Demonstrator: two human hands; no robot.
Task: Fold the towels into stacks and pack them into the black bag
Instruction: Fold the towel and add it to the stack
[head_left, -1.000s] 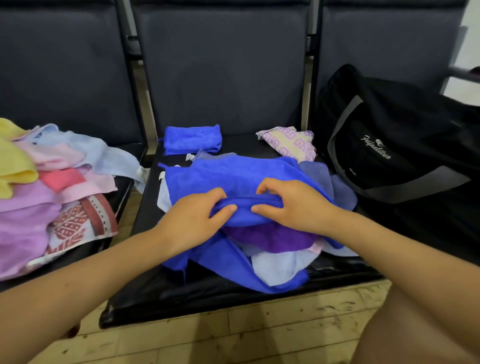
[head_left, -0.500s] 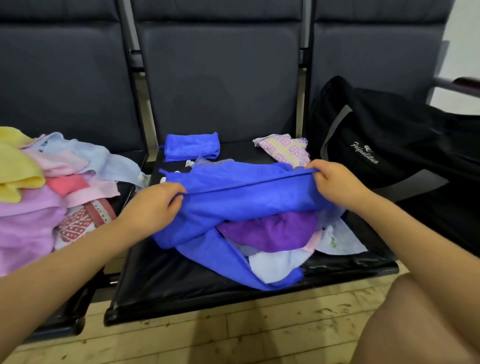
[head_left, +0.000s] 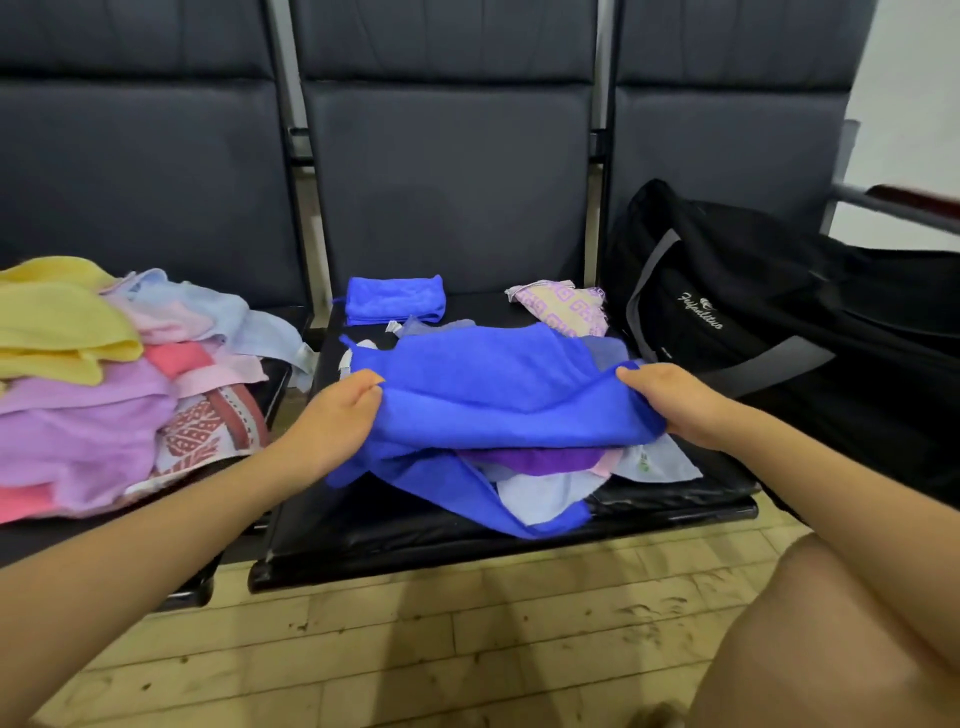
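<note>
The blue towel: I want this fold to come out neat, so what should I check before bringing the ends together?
1. Left hand grips its end of the blue towel: ok.
2. Right hand grips the other end: ok.
3. Towel pulled flat: not ok, it sags and creases.
4. Free of the loose towels underneath: cannot tell.
5. Folded towel behind lies apart: ok.
6. Black bag open: cannot tell.

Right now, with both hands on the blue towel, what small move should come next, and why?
Probably bring the held edge forward and lay it over to fold the blue towel in half. The left hand and right hand each pinch an end of one edge, stretched across loose towels on the middle seat, and only one folded blue towel lies behind.
</note>
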